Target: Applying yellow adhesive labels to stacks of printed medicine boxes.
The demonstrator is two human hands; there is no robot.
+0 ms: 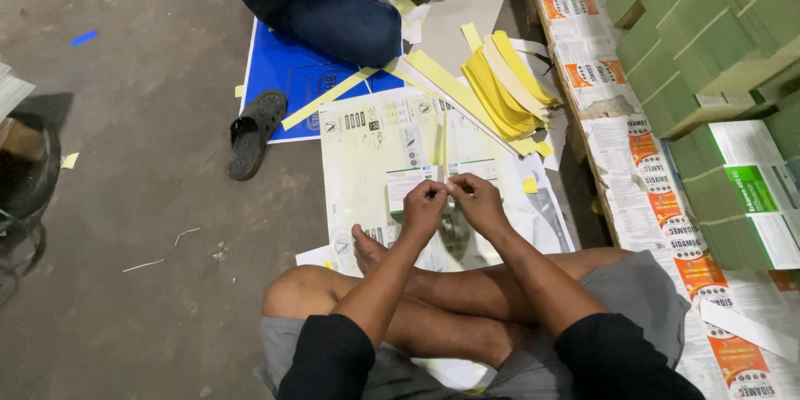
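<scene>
Sitting cross-legged on the floor, my left hand and right hand pinch a small white-and-green carton above printed sheets; a firm, even grip should keep its edges aligned.

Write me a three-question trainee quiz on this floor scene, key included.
1. True or false: the left hand and right hand meet over a small white-and-green carton.
2. Where does the pile of yellow strips lie: A) beyond the hands, to the right, B) on the person's lap, C) on the green stack?
3. What footwear lies on the concrete beside the blue sheet?

Key: 1 true; 2 A; 3 a dark sandal.
</scene>
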